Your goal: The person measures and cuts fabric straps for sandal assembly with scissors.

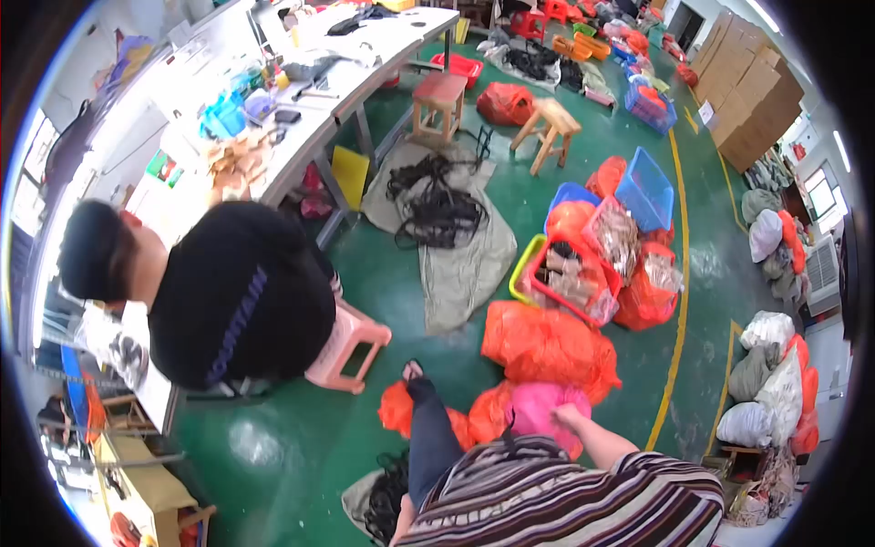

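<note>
My right hand point(567, 417) is at the upper edge of a bright pink plastic bag point(536, 407), its fingers closed on the plastic. The bag lies on the floor close in front of my body, and its contents are hidden. Orange plastic bags point(551, 345) are heaped just beyond it, with more beside my leg. My left hand is out of sight; only a bit of that forearm shows at the bottom edge. By my left side lies a bundle of black straps point(390, 492) on a grey cloth.
A co-worker in a black top point(246, 301) sits on a pink stool point(351, 351) at the long white worktable point(392, 46). Ahead stand filled crates, including a red crate point(597, 305) and a blue crate point(645, 190). Wooden stools point(550, 132), cloth and black straps occupy the floor.
</note>
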The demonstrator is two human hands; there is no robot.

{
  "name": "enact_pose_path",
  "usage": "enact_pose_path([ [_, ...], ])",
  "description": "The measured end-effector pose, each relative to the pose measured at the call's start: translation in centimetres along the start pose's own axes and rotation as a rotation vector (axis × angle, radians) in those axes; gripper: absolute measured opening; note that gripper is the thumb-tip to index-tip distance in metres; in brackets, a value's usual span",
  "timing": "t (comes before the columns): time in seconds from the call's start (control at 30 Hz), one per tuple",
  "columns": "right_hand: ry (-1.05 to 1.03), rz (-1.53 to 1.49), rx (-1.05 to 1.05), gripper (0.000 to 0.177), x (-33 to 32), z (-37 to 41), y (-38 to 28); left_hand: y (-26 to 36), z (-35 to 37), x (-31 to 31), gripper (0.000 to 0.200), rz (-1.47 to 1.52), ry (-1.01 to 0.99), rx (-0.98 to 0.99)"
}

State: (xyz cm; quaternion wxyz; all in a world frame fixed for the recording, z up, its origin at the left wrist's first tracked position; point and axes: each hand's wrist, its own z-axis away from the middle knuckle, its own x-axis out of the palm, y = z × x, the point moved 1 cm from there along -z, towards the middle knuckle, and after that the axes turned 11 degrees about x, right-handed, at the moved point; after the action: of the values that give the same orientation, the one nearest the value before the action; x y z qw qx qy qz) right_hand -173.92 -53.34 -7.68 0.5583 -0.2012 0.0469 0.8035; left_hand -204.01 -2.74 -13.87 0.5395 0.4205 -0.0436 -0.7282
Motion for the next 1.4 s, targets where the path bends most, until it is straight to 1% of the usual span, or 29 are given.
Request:
enact_pose_path([
  [0.03, -0.036, 0.026, 0.116, 0.032, 0.2, 2.6, -4.3, -0.5, -2.8, -0.1, 0.039, -0.023, 0.023, 0.017],
  [0.1, -0.097, 0.439, -0.03, 0.037, 1.7, 3.6, -11.4, 1.1, -6.5, -2.4, 0.043, -0.036, 0.078, 0.058],
  [0.17, -0.073, 0.615, -0.475, 0.04, 2.5, 8.6, -19.9, 4.7, -9.5, -7.2, 0.034, 0.003, 0.068, -0.114],
  [0.2, -0.105, 0.361, -0.481, 0.039, 3.5, 9.2, -22.2, 9.1, -10.5, -9.7, 0.029, 0.134, 0.019, -0.095],
  [0.23, -0.126, 0.104, -0.485, 0.037, 4.0, 9.5, -24.2, 15.2, -11.1, -13.0, 0.024, 0.265, -0.031, -0.084],
  [0.33, -0.347, -0.281, -0.297, 0.036, 3.9, 13.4, -29.9, 22.5, -16.8, -16.2, 0.017, 0.266, -0.088, -0.107],
  [0.43, -0.235, -0.217, -0.574, 0.037, 2.4, 10.4, -30.8, 28.1, -23.9, -16.7, 0.018, 0.288, -0.124, -0.17],
  [0.47, -0.18, -0.331, -0.477, 0.035, 1.1, 9.8, -31.3, 30.3, -26.1, -16.6, 0.018, 0.28, -0.163, -0.122],
  [0.57, -0.077, -0.67, -0.139, 0.027, -2.8, 5.8, -32.1, 37.2, -32.4, -16.1, 0.018, 0.303, -0.275, -0.112],
  [0.63, -0.031, -0.583, -0.021, 0.029, -4.6, -1.0, -29.0, 41.9, -36.7, -15.3, 0.018, 0.3, -0.275, -0.111],
  [0.7, -0.045, -0.319, 0.147, 0.036, -6.7, -5.6, -26.2, 45.5, -41.0, -13.8, 0.018, 0.365, -0.272, -0.128],
  [0.73, -0.069, 0.033, 0.158, 0.039, -7.7, -6.3, -25.7, 47.5, -42.6, -13.0, 0.017, 0.41, -0.236, -0.093],
  [0.77, -0.085, 0.389, 0.155, 0.041, -10.1, -7.2, -27.2, 49.9, -44.3, -12.0, 0.016, 0.4, -0.224, -0.121],
  [0.83, -0.14, 0.125, 0.194, 0.037, -17.2, -10.5, -31.9, 54.7, -46.3, -9.9, 0.014, 0.376, -0.205, -0.191],
  [0.87, -0.175, -0.017, 0.224, 0.035, -19.7, -11.8, -33.9, 57.0, -47.3, -8.3, 0.021, 0.398, -0.264, -0.159],
  [0.9, -0.219, -0.168, 0.272, 0.035, -20.9, -12.1, -35.1, 55.5, -51.0, -5.6, 0.031, -0.449, -0.437, 0.161],
  [0.93, -0.246, -0.317, 0.311, 0.035, -22.9, -13.3, -36.6, 59.7, -51.2, -4.6, 0.037, -0.195, -0.307, 0.441],
  [0.97, 0.094, -0.119, -0.182, 0.031, -25.3, -17.9, -38.9, 58.5, -56.2, 0.3, 0.036, -0.724, -0.453, 0.54],
  [1.0, 0.067, -0.384, -0.26, 0.036, -28.8, -18.8, -43.1, 72.8, -51.1, -3.7, 0.034, -0.338, -0.244, 0.292],
  [1.03, 0.419, -0.256, -0.525, 0.033, -30.0, -26.0, -43.0, 78.0, -51.1, -3.7, 0.031, -0.263, -0.161, 0.328],
  [1.07, 0.256, -0.537, -0.278, 0.026, -34.5, -17.6, -53.8, 82.8, -51.2, -3.8, 0.03, -0.185, -0.115, 0.321],
  [1.1, 0.185, -0.597, -0.354, 0.022, -37.1, -19.6, -57.7, 85.1, -52.5, -3.4, 0.031, -0.168, -0.105, 0.322],
  [1.13, 0.25, -0.537, -0.446, 0.024, -39.7, -16.8, -64.1, 86.6, -54.4, -2.7, 0.033, -0.175, -0.14, 0.307],
  [1.17, 0.166, -0.801, -0.447, 0.024, -41.6, -12.8, -71.2, 87.3, -56.5, -2.0, 0.035, -0.173, -0.193, 0.332],
  [1.2, 0.085, -0.837, -0.56, 0.024, -44.0, -10.5, -76.2, 87.9, -58.6, -1.2, 0.035, -0.151, -0.23, 0.267],
  [1.27, -0.162, -1.09, -0.798, 0.029, -48.2, -0.9, -87.6, 90.6, -61.5, -0.1, 0.037, -0.162, -0.286, 0.191],
  [1.33, -0.055, -0.868, -1.088, 0.019, -51.5, 5.4, -95.2, 94.2, -64.3, 0.3, 0.037, -0.226, -0.32, 0.159],
  [1.37, 0.164, -0.637, -1.226, 0.014, -53.6, 8.8, -98.6, 96.1, -65.7, 0.5, 0.038, -0.312, -0.345, 0.215],
  [1.4, 0.389, -0.399, -1.338, 0.016, -55.6, 12.1, -101.6, 97.6, -67.2, 0.8, 0.039, -0.365, -0.368, 0.224],
])
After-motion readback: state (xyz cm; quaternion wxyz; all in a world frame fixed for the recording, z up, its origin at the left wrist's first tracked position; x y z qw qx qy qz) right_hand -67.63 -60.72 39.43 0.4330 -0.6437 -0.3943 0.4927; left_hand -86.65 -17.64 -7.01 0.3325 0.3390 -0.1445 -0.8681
